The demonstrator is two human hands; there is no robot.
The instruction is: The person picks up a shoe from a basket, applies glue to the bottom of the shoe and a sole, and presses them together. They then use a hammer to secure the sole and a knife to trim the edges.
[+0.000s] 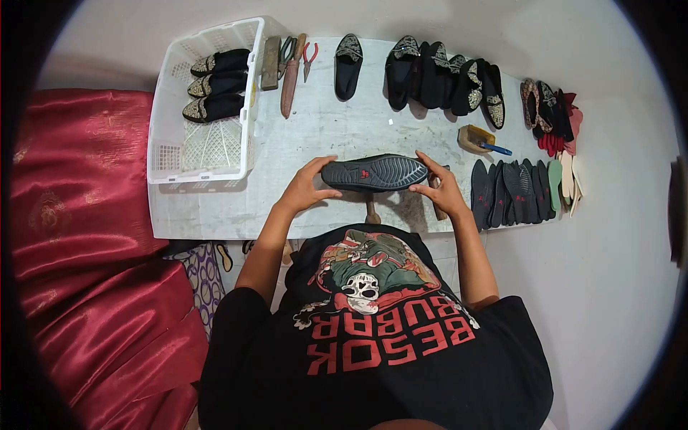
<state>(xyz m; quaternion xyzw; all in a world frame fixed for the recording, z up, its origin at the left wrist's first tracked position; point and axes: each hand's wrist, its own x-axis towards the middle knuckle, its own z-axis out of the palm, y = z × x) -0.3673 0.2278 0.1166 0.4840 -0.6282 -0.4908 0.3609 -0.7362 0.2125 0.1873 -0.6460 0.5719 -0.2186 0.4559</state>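
Scuffed, pale bench (204, 215) shoved up against a plain wall (466, 18), with shiny red cloth (93, 165) off to the left. So the black shoe (373, 173) is up off the bench, sole up, long axis running pretty much straight across between the two hands. Left hand (307, 188) is clamped on what looks like the heel, right hand (446, 193) is clamped on the broader toe end, so neither one's nearer, both are touching it. Sole looks rubbery, matte, curved ridges toward the toe, little red mark mid-sole. Wooden handle (373, 213) pokes out just below it. Ribbed black soles (512, 188) sit to the right, white plastic basket (201, 178) with glittery-toed shoes (215, 86) to the left.
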